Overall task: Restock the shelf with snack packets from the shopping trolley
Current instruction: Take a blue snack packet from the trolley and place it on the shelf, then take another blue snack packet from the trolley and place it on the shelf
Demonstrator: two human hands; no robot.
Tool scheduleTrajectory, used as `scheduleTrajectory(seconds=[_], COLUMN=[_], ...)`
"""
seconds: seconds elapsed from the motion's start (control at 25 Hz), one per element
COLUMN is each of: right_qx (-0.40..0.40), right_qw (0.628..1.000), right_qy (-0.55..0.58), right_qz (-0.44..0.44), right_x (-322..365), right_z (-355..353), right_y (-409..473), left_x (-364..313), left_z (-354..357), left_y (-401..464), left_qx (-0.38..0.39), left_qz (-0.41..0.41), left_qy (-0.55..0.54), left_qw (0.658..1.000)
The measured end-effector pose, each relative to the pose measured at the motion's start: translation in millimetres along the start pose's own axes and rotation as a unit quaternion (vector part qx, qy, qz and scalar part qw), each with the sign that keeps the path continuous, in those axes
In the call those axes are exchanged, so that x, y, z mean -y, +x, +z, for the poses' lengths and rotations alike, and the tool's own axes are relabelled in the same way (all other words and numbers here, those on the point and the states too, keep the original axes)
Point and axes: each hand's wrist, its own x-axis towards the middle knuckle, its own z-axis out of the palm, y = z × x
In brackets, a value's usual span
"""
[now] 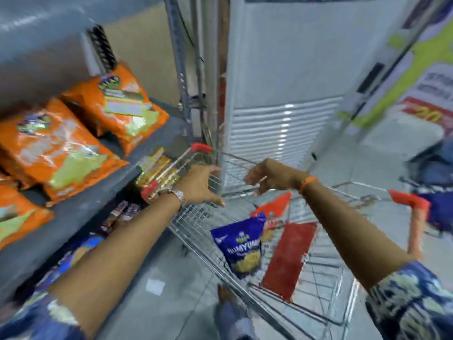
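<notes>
The wire shopping trolley (196, 224) with red corner caps stands right of the grey shelf (81, 209). A blue snack packet (241, 244) lies in its basket beside a red packet (289, 258). Both arms reach out over the trolley. My left hand (201, 184), a watch on its wrist, hovers above the trolley's near rim with fingers spread and nothing in it. My right hand (266, 174), an orange band on its wrist, hangs over the basket with loosely curled fingers, holding nothing. Orange snack packets (56, 146) lie on the shelf at left.
Gold packets (157, 173) and blue and purple packets (73, 253) sit on lower shelf levels. A white louvred cabinet (282, 133) stands behind the trolley. A dark object and blue bag (436, 192) lie on the floor at right. The picture is blurred by motion.
</notes>
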Motion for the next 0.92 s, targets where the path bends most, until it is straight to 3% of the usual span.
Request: scheduleTrajectory(seconds=[0.12,0.2,0.32,0.44,0.64,0.92], right_qx=[0.049,0.051,0.005,-0.05,-0.172,-0.203], right_qw=[0.992,0.981,0.947,0.887,0.845,0.833], right_qy=[-0.015,0.031,0.109,0.242,0.404,0.443], right_qz=[0.115,0.187,0.302,0.389,0.304,0.261], right_x=[-79.8,-117.5,-160.3,-180.4,-182.1,-181.3], right_z=[61.6,100.1,149.0,191.3,217.3,248.5], right_y=[-31.5,-47.8,-66.7,-76.1,-60.0,-67.7], left_x=[-2.2,4.6,17.1,24.6,37.4,44.4], left_z=[89.9,136.4,185.2,215.3,238.7,237.3], left_y=[25.3,29.3,28.0,30.8,40.5,16.1], left_qx=[0.181,0.258,0.313,0.302,0.275,0.306], left_qz=[-0.047,-0.08,-0.1,-0.117,-0.129,-0.167], left_qy=[-0.005,-0.002,0.011,-0.006,-0.046,-0.104], left_qw=[0.982,0.963,0.944,0.946,0.952,0.932])
